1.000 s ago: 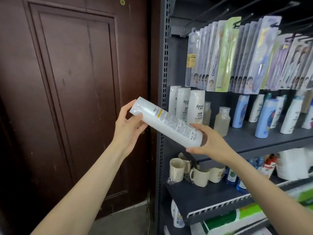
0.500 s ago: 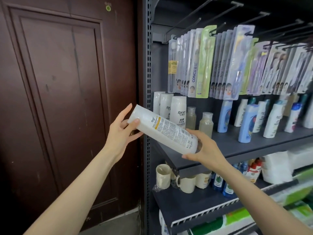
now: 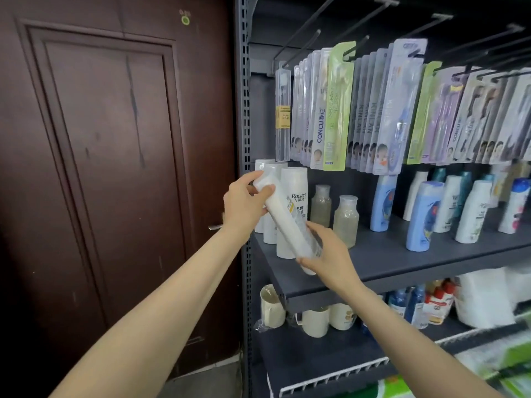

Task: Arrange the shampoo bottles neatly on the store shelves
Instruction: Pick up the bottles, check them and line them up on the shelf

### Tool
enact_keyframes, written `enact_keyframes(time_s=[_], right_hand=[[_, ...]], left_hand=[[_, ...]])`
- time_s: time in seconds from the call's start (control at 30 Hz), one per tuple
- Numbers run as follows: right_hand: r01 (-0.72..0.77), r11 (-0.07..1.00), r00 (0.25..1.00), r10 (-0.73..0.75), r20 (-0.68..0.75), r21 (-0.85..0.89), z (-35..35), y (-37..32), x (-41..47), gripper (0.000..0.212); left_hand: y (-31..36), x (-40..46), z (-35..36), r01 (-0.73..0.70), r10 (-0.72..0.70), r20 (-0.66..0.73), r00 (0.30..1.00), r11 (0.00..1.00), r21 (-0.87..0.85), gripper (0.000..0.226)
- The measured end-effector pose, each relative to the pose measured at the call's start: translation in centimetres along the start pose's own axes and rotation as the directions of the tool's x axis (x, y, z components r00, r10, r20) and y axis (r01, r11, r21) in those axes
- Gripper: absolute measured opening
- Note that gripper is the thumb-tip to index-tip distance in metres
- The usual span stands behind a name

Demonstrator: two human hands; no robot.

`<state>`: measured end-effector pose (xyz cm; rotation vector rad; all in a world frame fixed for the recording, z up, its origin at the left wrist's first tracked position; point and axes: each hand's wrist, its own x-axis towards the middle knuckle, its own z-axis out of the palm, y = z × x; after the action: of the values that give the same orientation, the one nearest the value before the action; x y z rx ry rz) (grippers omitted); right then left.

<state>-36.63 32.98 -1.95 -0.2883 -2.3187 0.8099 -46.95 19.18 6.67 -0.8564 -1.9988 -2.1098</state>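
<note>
Dark store shelving is seen beside a brown door. Just in front of the standing white bottles, a tilted white bottle is clasped: the left hand closed around its top, the right hand at its base. Smooth, light plastic is judged slippery; both ends are best held.

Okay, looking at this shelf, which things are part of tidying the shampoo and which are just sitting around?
Part of the job:
white bottle held in the left hand and right hand
standing white Racien bottles
blue bottles
grey shelf

Just there:
hanging toothbrush packs
clear bottles
mugs
brown door
</note>
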Motion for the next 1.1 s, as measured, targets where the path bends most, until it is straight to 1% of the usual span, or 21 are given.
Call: enact_keyframes(time_s=[0.07, 0.13, 0.23, 0.3, 0.33, 0.4, 0.47, 0.5, 0.57, 0.6, 0.67, 0.73, 0.77, 0.83, 0.87, 0.97, 1.1], right_hand=[[0.083, 0.996, 0.996, -0.082, -0.033, 0.027, -0.1, -0.9, 0.8, 0.073], [0.13, 0.988, 0.99, -0.125, -0.057, 0.083, -0.3, -2.2, 2.0, 0.075], [0.109, 0.985, 0.993, -0.103, -0.053, 0.132, -0.9, -3.5, 3.9, 0.079], [0.097, 0.986, 0.994, -0.09, -0.061, 0.138, -1.5, -3.5, 4.6, 0.074], [0.084, 0.983, 0.996, -0.077, -0.047, 0.162, -1.9, -3.2, 4.8, 0.07], [0.045, 0.961, 0.998, -0.052, 0.018, 0.273, -2.8, -2.5, 5.2, 0.063], [-0.014, 0.918, 0.995, -0.028, 0.1, 0.395, -3.7, -1.6, 5.9, 0.06], [-0.045, 0.903, 0.99, -0.016, 0.138, 0.428, -4.0, -1.3, 6.3, 0.059], [-0.067, 0.901, 0.987, -0.003, 0.161, 0.429, -4.4, -1.1, 6.8, 0.056], [-0.05, 0.906, 0.991, -0.007, 0.133, 0.419, -4.5, -1.2, 6.9, 0.055], [0.012, 0.911, 0.997, -0.042, 0.062, 0.413, -4.6, -1.7, 7.1, 0.054], [0.089, 0.907, 0.994, -0.11, 0.028, 0.413, -4.6, -2.5, 7.3, 0.045], [0.12, 0.918, 0.99, -0.137, 0.017, 0.377, -4.6, -2.9, 7.4, 0.039], [0.143, 0.933, 0.989, -0.148, -0.009, 0.329, -4.7, -3.3, 7.7, 0.027], [0.129, 0.926, 0.991, -0.134, -0.01, 0.355, -4.9, -3.4, 7.7, 0.025], [0.049, 0.876, 0.995, -0.087, 0.058, 0.48, -5.8, -3.1, 7.8, 0.026], [0.017, 0.879, 0.991, -0.079, 0.11, 0.477, -7.1, -2.8, 8.1, 0.027]], left_hand=[[-0.1, 0.2, 1.2, -0.008, 0.009, -0.005, 1.0, 0.998, 0.07, 0.039], [0.0, 0.2, 2.2, -0.019, 0.02, -0.004, 1.0, 0.991, 0.136, 0.04], [0.7, 0.0, 3.2, -0.039, 0.033, 0.03, 0.999, 0.98, 0.197, 0.04], [1.5, 0.1, 3.3, -0.018, -0.004, 0.105, 0.995, 0.978, 0.21, 0.042], [1.7, 0.2, 3.2, 0.002, -0.037, 0.158, 0.987, 0.977, 0.214, 0.045], [1.9, 0.4, 3.2, 0.0, -0.072, 0.264, 0.962, 0.965, 0.262, 0.05], [1.9, 0.5, 3.3, -0.048, -0.061, 0.33, 0.942, 0.949, 0.312, 0.05], [1.9, 0.5, 3.4, -0.07, -0.05, 0.347, 0.937, 0.944, 0.323, 0.048], [1.3, 0.7, 3.4, -0.074, -0.041, 0.357, 0.933, 0.95, 0.303, 0.044], [0.9, 0.7, 3.2, -0.044, -0.057, 0.354, 0.933, 0.962, 0.27, 0.043], [0.0, 0.6, 2.7, 0.042, -0.113, 0.354, 0.928, 0.979, 0.201, 0.044], [-0.9, 0.4, 2.4, 0.088, -0.152, 0.363, 0.919, 0.978, 0.187, 0.048], [-1.1, 0.3, 2.4, 0.096, -0.161, 0.374, 0.913, 0.978, 0.185, 0.051], [-1.3, 0.2, 2.7, 0.073, -0.151, 0.396, 0.906, 0.976, 0.206, 0.057], [-1.4, 0.2, 2.8, 0.036, -0.13, 0.388, 0.912, 0.97, 0.24, 0.06], [-1.7, 0.3, 3.1, -0.036, -0.088, 0.344, 0.935, 0.941, 0.338, 0.067], [-1.8, -0.2, 3.6, -0.093, -0.034, 0.302, 0.953, 0.912, 0.398, 0.062]])
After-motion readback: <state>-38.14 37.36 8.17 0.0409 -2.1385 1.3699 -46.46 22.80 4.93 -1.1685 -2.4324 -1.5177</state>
